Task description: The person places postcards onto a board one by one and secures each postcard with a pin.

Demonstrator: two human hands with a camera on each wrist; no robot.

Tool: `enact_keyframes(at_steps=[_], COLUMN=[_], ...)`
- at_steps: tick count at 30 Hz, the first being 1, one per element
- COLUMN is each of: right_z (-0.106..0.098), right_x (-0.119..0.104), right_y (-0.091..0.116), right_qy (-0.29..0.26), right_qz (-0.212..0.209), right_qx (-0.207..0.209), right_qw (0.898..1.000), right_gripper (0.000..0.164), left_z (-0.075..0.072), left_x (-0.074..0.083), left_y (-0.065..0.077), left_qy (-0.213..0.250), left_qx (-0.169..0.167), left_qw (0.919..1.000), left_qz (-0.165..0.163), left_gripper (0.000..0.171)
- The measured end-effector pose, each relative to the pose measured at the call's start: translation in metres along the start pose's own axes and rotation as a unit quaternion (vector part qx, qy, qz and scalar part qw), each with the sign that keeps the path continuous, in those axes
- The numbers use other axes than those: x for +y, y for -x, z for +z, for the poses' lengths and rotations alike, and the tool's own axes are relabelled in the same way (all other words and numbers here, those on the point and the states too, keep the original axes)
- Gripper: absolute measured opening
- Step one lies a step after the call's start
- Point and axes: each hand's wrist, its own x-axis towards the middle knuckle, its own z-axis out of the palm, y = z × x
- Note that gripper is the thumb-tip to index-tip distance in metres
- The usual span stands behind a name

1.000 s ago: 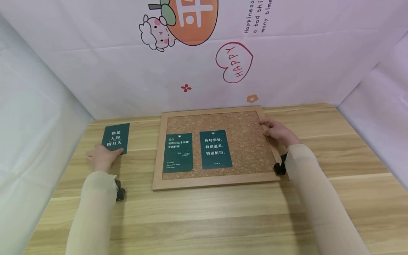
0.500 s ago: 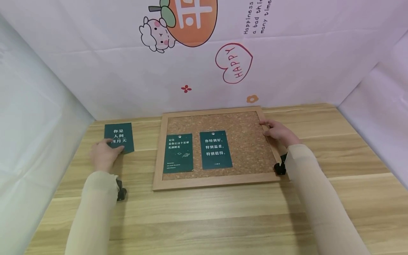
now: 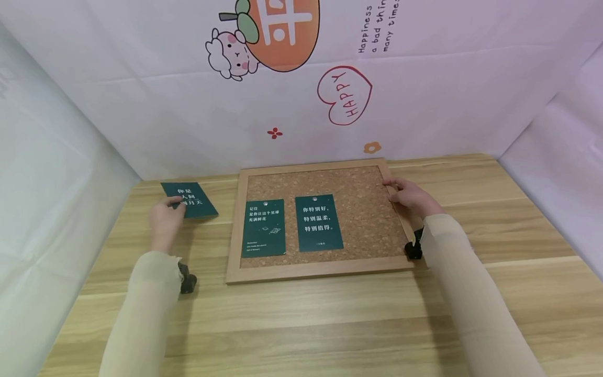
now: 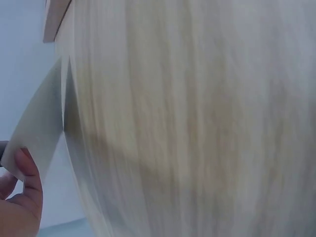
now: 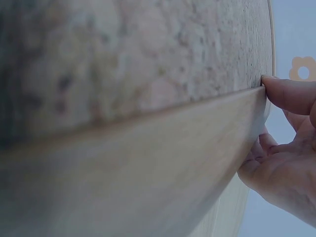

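Observation:
My left hand (image 3: 166,221) pinches a dark green card (image 3: 201,203) with white writing, left of the corkboard (image 3: 365,212). In the left wrist view the card's pale underside (image 4: 42,116) slants up from the table, its far edge low near the wood. The corkboard lies flat in its wooden frame. Two similar green cards hang on it, one at the left (image 3: 264,238) and one near the middle (image 3: 321,238), each with a pin at its top. My right hand (image 3: 416,199) grips the frame's right side (image 5: 148,163), with a fingertip over its inner edge in the right wrist view.
The wood-grain table (image 3: 301,324) runs under everything. Behind it rises a white printed backdrop (image 3: 188,125), close to the board's far edge. White sheets also stand at the left (image 3: 42,183) and right (image 3: 560,157).
My left hand has taken the card by its near left edge, lifted it and moved it right toward the board. The right hand has stayed on the frame.

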Motion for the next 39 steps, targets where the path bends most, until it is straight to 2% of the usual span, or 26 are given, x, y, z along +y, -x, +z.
enact_keyframes(at_steps=[2, 5, 12, 16, 21, 30, 39], right_z=[0.000, 0.001, 0.000, 0.000, 0.000, -0.001, 0.000], right_x=[0.000, 0.000, -0.001, -0.001, -0.002, -0.002, -0.002], right_y=[0.001, 0.001, 0.002, 0.002, 0.001, 0.000, 0.001], right_qy=[0.001, 0.000, 0.002, 0.004, 0.005, 0.012, 0.003], right_qz=[0.000, 0.001, 0.002, 0.005, 0.005, 0.005, 0.003], right_qx=[0.000, 0.000, -0.001, 0.000, 0.003, 0.003, 0.000], right_qw=[1.000, 1.000, 1.000, 1.000, 1.000, 1.000, 1.000], right_gripper=[0.054, 0.054, 0.054, 0.054, 0.054, 0.054, 0.055], left_z=[0.001, 0.002, 0.007, 0.012, 0.021, 0.040, 0.058], left_x=[0.003, 0.009, 0.022, 0.029, 0.041, 0.064, 0.082], left_y=[0.001, 0.001, 0.002, 0.003, 0.006, 0.016, 0.030], left_qy=[0.010, 0.027, 0.049, 0.064, 0.076, 0.098, 0.135], left_qx=[-0.012, -0.010, 0.031, 0.036, 0.026, 0.019, -0.027], left_qw=[0.9999, 0.9995, 0.9980, 0.9968, 0.9961, 0.9933, 0.9858], left_qz=[-0.004, -0.010, 0.026, 0.033, 0.035, 0.059, 0.097], left_gripper=[0.046, 0.048, 0.046, 0.044, 0.044, 0.042, 0.042])
